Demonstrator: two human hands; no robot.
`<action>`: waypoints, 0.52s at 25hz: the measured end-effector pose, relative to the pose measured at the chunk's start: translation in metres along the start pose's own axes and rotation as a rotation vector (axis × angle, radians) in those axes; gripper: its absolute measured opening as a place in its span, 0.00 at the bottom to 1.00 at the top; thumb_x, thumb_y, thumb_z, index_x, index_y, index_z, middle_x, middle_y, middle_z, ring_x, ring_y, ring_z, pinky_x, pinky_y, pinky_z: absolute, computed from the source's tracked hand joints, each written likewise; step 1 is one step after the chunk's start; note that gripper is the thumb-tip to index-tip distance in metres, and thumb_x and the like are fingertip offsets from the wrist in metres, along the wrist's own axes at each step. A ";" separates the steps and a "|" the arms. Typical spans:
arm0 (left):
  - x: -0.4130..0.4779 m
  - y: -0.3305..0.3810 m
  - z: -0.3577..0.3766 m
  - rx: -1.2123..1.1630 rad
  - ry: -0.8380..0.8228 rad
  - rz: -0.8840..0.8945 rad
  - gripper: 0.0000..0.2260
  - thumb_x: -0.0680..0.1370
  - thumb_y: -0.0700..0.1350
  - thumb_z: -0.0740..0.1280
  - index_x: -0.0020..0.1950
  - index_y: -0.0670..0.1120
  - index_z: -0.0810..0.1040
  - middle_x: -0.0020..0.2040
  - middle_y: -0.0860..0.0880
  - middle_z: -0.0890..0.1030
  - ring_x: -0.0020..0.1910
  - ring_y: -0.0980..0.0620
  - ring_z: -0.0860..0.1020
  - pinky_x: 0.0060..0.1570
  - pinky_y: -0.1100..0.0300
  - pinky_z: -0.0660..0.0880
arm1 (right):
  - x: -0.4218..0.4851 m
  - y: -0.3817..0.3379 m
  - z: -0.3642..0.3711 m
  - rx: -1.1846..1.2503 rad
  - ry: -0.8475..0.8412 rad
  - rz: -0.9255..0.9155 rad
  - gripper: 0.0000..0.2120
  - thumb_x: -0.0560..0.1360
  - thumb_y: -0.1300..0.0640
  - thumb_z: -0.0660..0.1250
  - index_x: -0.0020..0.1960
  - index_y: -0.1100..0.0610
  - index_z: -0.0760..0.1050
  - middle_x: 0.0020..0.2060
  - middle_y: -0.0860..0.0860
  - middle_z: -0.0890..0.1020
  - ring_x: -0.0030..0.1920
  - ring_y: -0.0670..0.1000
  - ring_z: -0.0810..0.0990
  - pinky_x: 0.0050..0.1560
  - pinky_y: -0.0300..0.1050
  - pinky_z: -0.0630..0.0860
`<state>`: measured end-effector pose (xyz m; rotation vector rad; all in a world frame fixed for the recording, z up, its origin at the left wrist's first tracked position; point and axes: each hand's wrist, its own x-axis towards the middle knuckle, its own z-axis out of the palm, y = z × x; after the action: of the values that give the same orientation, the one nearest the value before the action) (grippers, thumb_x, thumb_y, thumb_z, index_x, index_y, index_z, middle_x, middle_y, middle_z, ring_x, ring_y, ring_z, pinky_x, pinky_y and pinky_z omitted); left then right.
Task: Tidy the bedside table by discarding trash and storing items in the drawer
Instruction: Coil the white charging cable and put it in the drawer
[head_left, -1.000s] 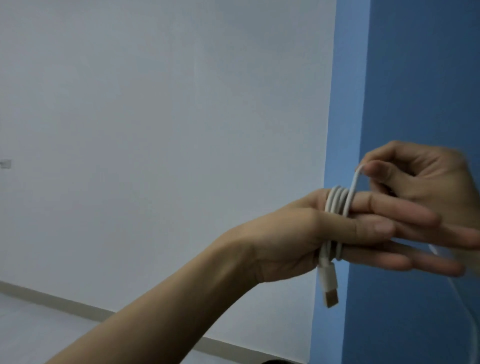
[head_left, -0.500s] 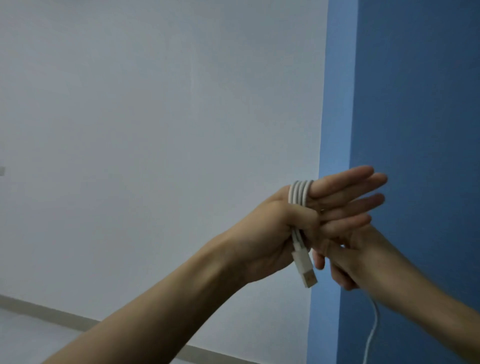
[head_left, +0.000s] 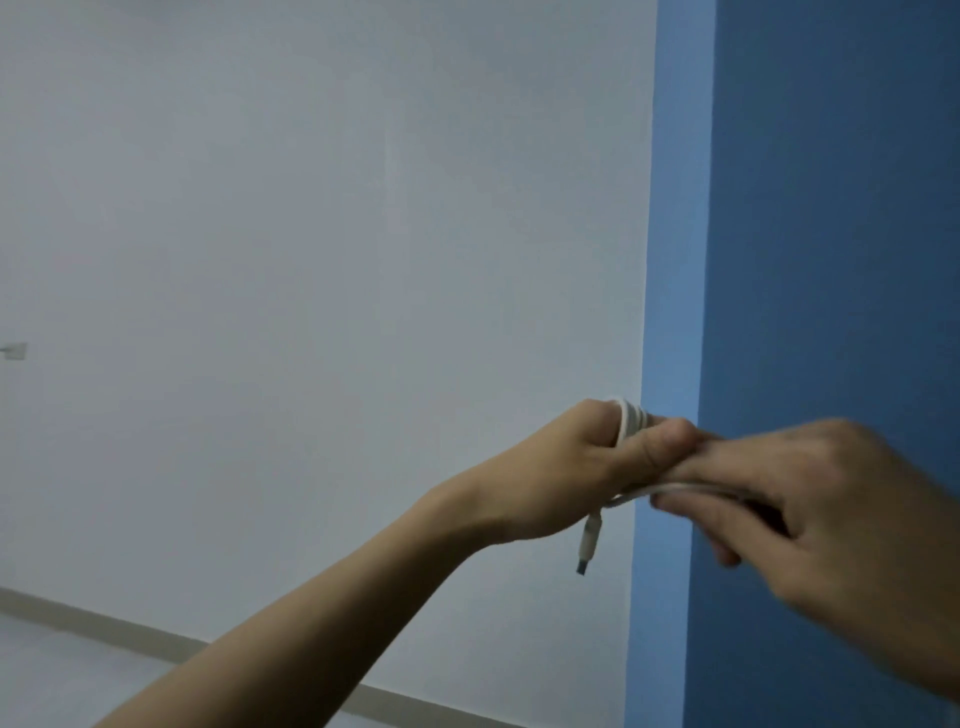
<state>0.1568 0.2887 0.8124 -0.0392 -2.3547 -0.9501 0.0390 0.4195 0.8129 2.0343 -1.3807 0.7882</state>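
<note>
A white USB cable (head_left: 631, 420) is wound in several loops round the fingers of my left hand (head_left: 576, 467). My left thumb presses on the coil, and the cable's plug (head_left: 588, 545) hangs free below the palm. My right hand (head_left: 810, 499) is close in front of the left fingers and pinches a strand of the cable (head_left: 691, 488) that runs sideways from the coil. The right hand is blurred and hides my left fingertips. The bedside table and drawer are out of view.
Both hands are raised in front of a white wall (head_left: 322, 260). A blue wall (head_left: 831, 208) fills the right side. A pale baseboard (head_left: 104, 621) and a strip of floor show at the lower left. A small wall plate (head_left: 15, 351) sits at the far left.
My right hand has come up from below the left hand to its right side, pulling a strand of cable across. My left fingers have closed over the coil and the plug hangs lower.
</note>
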 end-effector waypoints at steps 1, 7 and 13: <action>-0.001 -0.001 0.002 -0.061 -0.036 0.005 0.29 0.79 0.55 0.52 0.58 0.28 0.74 0.49 0.39 0.80 0.45 0.48 0.78 0.54 0.61 0.73 | 0.001 0.000 -0.010 -0.019 0.046 -0.030 0.06 0.70 0.45 0.61 0.38 0.43 0.76 0.19 0.36 0.68 0.23 0.37 0.71 0.27 0.22 0.63; -0.003 0.012 0.011 -0.348 -0.296 -0.032 0.16 0.82 0.44 0.51 0.52 0.37 0.75 0.41 0.35 0.83 0.26 0.56 0.80 0.39 0.64 0.76 | 0.016 0.019 -0.029 0.171 0.167 0.042 0.08 0.70 0.45 0.63 0.40 0.44 0.80 0.31 0.45 0.79 0.25 0.48 0.74 0.24 0.30 0.66; -0.003 0.027 0.023 -0.619 -0.422 -0.043 0.20 0.82 0.35 0.45 0.74 0.31 0.53 0.68 0.26 0.59 0.62 0.31 0.61 0.64 0.53 0.69 | 0.017 0.026 -0.021 0.368 0.149 0.149 0.12 0.67 0.41 0.64 0.39 0.48 0.81 0.26 0.48 0.78 0.25 0.50 0.74 0.27 0.36 0.72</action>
<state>0.1541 0.3240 0.8142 -0.4730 -2.3231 -1.8026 0.0161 0.4155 0.8423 2.1024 -1.3929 1.3147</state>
